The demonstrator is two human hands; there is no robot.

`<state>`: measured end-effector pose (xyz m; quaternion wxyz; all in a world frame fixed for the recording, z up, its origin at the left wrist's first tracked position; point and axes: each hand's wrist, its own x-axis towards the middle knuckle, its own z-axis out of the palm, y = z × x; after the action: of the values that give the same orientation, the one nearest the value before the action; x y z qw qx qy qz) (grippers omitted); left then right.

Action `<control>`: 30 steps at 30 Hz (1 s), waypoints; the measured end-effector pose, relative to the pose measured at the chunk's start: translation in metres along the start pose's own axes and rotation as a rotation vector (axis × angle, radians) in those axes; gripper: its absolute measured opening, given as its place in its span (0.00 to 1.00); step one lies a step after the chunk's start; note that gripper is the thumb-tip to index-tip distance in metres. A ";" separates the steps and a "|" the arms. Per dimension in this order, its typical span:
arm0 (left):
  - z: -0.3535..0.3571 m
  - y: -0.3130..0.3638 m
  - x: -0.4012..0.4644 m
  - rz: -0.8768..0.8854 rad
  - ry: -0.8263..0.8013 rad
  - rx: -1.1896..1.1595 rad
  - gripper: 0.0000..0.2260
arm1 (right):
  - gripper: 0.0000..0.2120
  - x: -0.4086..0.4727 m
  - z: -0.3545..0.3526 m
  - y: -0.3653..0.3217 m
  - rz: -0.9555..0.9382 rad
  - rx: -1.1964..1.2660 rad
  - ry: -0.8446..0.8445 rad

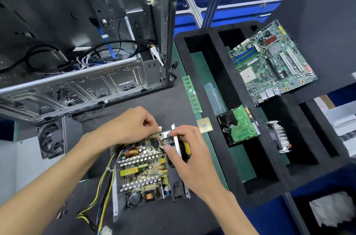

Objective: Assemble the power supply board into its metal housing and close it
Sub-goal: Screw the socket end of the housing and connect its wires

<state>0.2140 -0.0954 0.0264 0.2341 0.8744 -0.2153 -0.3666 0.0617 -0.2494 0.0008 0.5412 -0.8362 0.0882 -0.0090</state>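
Note:
The power supply board (143,169), crowded with coils, capacitors and heat sinks, lies inside its open metal housing (117,196) on the dark mat. A bundle of yellow and black wires (102,186) leaves its left side. My left hand (133,125) hovers over the board's far end and pinches a small white connector (159,128). My right hand (190,155) grips a yellow and black screwdriver (186,150) against the housing's right wall, its thumb reaching toward the wires at the board's far corner. The screwdriver tip is hidden.
An open computer case (77,61) stands behind the work area, with a loose fan (52,138) at its foot. A black foam tray (231,100) at right holds a motherboard (269,61), a hard drive (238,125) and a heat sink (279,136). A RAM stick (191,94) and CPU (204,125) lie alongside.

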 end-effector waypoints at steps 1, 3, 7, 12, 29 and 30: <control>0.000 0.002 0.001 0.003 -0.001 0.016 0.08 | 0.10 0.000 -0.002 0.000 0.008 -0.007 -0.008; -0.001 0.005 0.001 0.014 0.008 0.017 0.08 | 0.09 -0.001 -0.006 0.000 0.019 -0.007 -0.012; -0.003 0.012 -0.001 0.034 0.051 -0.055 0.05 | 0.10 -0.003 -0.017 -0.003 0.037 0.016 0.013; 0.003 0.014 -0.003 0.021 0.075 -0.093 0.06 | 0.04 -0.005 -0.032 0.001 0.045 0.025 0.028; 0.016 0.074 -0.001 0.016 0.378 0.386 0.14 | 0.02 -0.025 -0.077 0.029 0.021 0.043 0.034; 0.019 0.090 0.000 0.076 0.387 0.370 0.14 | 0.02 -0.025 -0.082 0.032 0.023 0.045 0.052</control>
<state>0.1820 -0.1718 0.0653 0.1208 0.9473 -0.2625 -0.1381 0.0238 -0.3327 0.0077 0.5574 -0.8223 0.1117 -0.0265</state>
